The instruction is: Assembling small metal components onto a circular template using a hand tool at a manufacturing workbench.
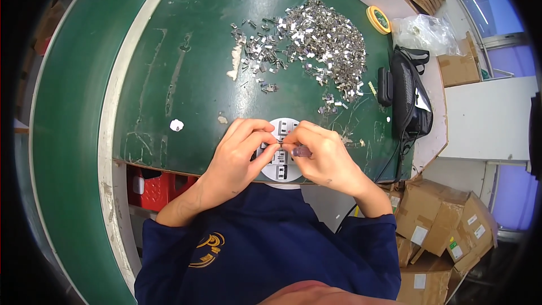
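Observation:
A round white fixture plate (pixel 293 175) lies at the table's near edge, with small black and grey pieces set in it. Over its middle, the fingertips of my two hands come together. My left hand (pixel 240 149) is closed in a pinch at the plate's left side. Mirroring it, my right hand (pixel 327 152) pinches from the right, its other fingers curled. Whatever sits between the fingertips is too small to make out. A dark purplish piece (pixel 302 151) shows against my right fingers; its kind is unclear. Beyond the plate spreads a large heap of small metal parts (pixel 327 39).
Several loose parts (pixel 270 87) lie apart from the heap on the green table (pixel 197 96). At the right are a yellow round container (pixel 378 20), a black mesh bag (pixel 411 96) and a clear plastic bag (pixel 426 34). Cardboard boxes (pixel 432 214) stand lower right, a red stool (pixel 155 189) lower left.

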The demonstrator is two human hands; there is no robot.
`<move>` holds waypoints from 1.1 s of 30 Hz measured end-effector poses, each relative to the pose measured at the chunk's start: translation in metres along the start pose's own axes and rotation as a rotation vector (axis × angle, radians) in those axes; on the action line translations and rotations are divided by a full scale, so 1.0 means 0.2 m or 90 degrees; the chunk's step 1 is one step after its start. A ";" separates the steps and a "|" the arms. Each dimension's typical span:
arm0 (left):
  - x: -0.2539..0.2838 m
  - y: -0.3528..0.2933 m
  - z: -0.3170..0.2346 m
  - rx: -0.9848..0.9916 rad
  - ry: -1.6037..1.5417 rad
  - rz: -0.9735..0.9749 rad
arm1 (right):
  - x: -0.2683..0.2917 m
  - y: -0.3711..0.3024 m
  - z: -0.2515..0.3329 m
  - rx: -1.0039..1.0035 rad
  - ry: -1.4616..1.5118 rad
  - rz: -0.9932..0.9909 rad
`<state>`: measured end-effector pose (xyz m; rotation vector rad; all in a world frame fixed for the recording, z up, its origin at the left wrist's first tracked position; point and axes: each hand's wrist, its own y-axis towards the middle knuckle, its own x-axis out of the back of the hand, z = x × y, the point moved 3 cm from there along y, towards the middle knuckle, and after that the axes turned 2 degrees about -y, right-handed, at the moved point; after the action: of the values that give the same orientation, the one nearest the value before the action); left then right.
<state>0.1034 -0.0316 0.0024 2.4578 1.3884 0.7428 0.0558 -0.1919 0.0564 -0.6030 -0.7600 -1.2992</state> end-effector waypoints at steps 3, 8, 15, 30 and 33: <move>0.01 0.00 0.01 0.006 0.006 0.000 | 0.00 0.03 0.02 0.005 -0.010 0.026; 0.00 0.01 0.02 -0.001 -0.027 0.000 | 0.05 0.07 0.03 -0.032 0.020 0.046; 0.02 -0.02 0.02 -0.022 -0.034 0.040 | 0.09 0.05 0.00 -0.042 0.342 -0.038; -0.02 -0.01 -0.01 -0.033 0.143 0.194 | -0.05 0.04 0.04 0.228 0.634 -0.096; -0.02 -0.01 -0.01 -0.032 0.145 0.197 | -0.06 0.04 0.03 0.212 0.641 -0.119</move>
<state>0.0999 -0.0343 0.0022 2.6463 1.0470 1.1415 0.0620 -0.1784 0.0508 0.4082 -0.1689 -1.3903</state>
